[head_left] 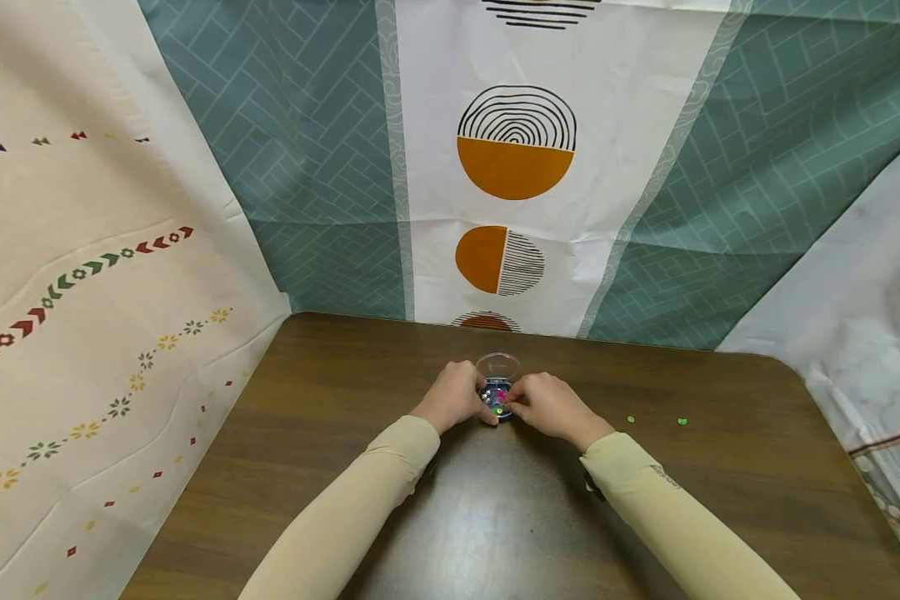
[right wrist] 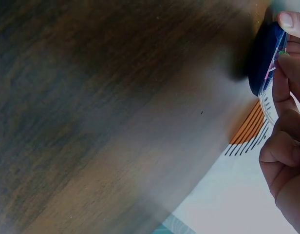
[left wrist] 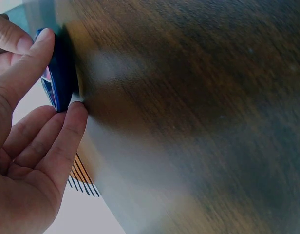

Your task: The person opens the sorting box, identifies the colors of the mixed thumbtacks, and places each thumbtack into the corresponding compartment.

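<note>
A small round blue case (head_left: 496, 408) stands on the table with its clear lid (head_left: 498, 364) raised at the back. Inside it lie several tiny pieces in pink, green and white. My left hand (head_left: 457, 394) grips the case from the left, thumb at the near rim and fingers round the far side. From the right, my right hand (head_left: 553, 406) reaches over the case with thumb and fingertips drawn together. In the right wrist view a small green piece (right wrist: 282, 51) shows at those fingertips, mostly covered by them. The case's dark blue side (left wrist: 65, 73) faces the left wrist camera.
Two loose spots of green pieces lie to the right on the brown wooden table (head_left: 345, 375): one small piece (head_left: 631, 419) and a brighter green one (head_left: 682, 422). Patterned cloths (head_left: 322, 167) hang behind the table and along both sides.
</note>
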{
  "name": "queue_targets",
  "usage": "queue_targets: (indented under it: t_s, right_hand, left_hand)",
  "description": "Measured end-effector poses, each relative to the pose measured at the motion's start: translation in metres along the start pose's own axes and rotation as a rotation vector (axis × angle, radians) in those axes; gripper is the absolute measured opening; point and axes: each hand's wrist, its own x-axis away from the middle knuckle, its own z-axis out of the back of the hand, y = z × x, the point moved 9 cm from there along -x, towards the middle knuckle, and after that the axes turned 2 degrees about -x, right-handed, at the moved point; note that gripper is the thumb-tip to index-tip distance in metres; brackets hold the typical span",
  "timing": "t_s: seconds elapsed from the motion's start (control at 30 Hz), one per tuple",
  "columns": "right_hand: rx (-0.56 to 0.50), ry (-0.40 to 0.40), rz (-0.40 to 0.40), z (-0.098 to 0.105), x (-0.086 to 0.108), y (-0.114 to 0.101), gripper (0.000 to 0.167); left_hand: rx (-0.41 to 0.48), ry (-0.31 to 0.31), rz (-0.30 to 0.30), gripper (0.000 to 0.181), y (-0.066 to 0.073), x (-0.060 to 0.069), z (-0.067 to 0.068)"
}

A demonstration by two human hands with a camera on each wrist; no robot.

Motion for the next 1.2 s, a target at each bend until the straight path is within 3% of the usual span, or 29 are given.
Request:
queue_targets:
  t_s: [0.5, 0.73, 0.93, 1.2]
  right_hand:
    - [-0.002, 0.008, 0.011, 0.002, 0.002, 0.001, 0.006]
    - [-0.028, 0.011, -0.025, 0.007, 0.003, 0.008, 0.007]
    - [-0.06, 0.049, -0.065, 0.026, 0.016, 0.034, 0.009]
    - [-0.064, 0.124, -0.127, 0.067, 0.052, 0.087, 0.015]
  left_hand:
    - [0.002, 0.003, 0.0, 0.057, 0.002, 0.0, 0.001]
    - [0.006, -0.003, 0.005, 0.057, 0.0, -0.001, 0.0]
    - [0.013, -0.016, 0.022, 0.061, -0.002, -0.001, -0.001]
    - [0.03, -0.035, 0.026, 0.063, -0.003, -0.001, -0.003]
